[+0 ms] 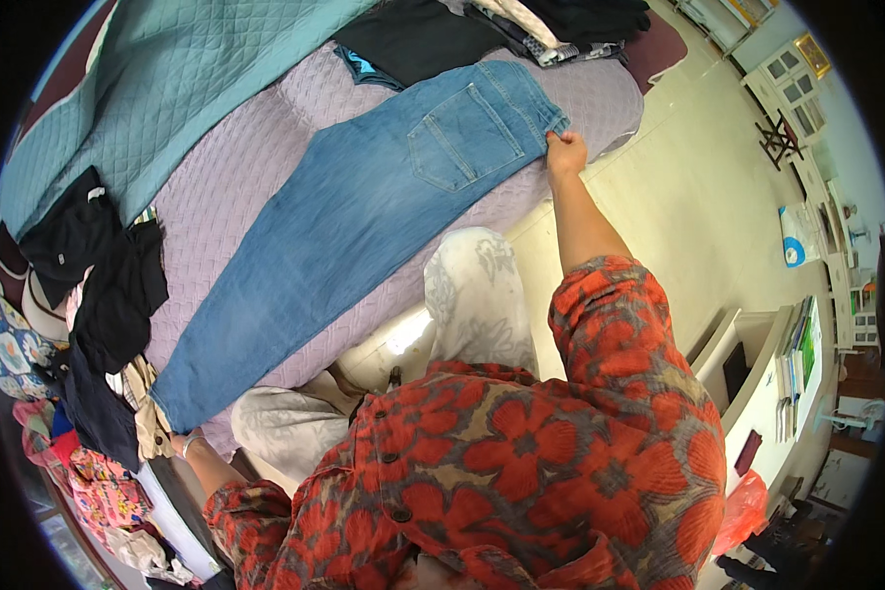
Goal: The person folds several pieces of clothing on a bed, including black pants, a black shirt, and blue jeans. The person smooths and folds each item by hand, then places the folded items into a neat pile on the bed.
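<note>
A pair of blue denim jeans (339, 214), legs laid one over the other, stretches across a quilted lilac bed cover (228, 162). The back pocket (464, 140) faces up near the waistband. At the waistband's near corner, my right hand (566, 153) pinches the denim between thumb and fingers. My left hand (184, 441) is at the leg's hem at lower left, beside a beige garment (151, 420); its fingers are partly hidden, but they appear to grip the hem.
Black clothes (118, 295) are heaped left of the jeans, and folded dark garments (420, 37) lie beyond them. A teal quilt (192, 81) covers the far left. At right, a white desk (767, 413) has an open drawer (730, 361). A folding stool (780, 140) stands on the tiled floor.
</note>
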A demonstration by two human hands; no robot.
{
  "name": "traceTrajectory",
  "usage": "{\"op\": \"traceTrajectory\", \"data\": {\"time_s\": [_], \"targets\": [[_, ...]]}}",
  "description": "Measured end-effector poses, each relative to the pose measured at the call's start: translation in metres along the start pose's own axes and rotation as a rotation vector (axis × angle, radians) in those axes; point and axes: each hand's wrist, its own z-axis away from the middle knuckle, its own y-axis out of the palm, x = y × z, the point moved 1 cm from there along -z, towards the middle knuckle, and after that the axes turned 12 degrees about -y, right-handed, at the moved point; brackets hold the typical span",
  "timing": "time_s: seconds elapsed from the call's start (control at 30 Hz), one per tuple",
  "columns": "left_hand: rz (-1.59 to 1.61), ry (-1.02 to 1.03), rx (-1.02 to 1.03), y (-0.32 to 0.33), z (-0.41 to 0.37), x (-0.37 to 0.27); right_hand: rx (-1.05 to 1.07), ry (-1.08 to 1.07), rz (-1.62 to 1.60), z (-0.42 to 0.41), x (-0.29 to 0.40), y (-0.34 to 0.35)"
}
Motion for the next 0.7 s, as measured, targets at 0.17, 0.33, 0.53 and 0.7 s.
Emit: {"op": "traceTrajectory", "data": {"time_s": [0.17, 0.33, 0.53, 0.7], "targets": [[-0.051, 0.026, -0.008, 0.005, 0.005, 0.001, 0.118, 0.666, -0.768, -0.001, 0.019, -0.01], [-0.102, 0.041, -0.022, 0.012, 0.013, 0.0, 0.066, 0.815, -1.088, -0.007, 0.029, -0.014], [-0.145, 0.048, -0.055, 0.003, 0.017, -0.002, -0.075, -0.179, -0.305, -0.025, 0.04, -0.001], [-0.171, 0.043, -0.063, 0.006, 0.013, 0.006, -0.093, 0.202, -0.35, -0.037, -0.05, 0.032]]}}
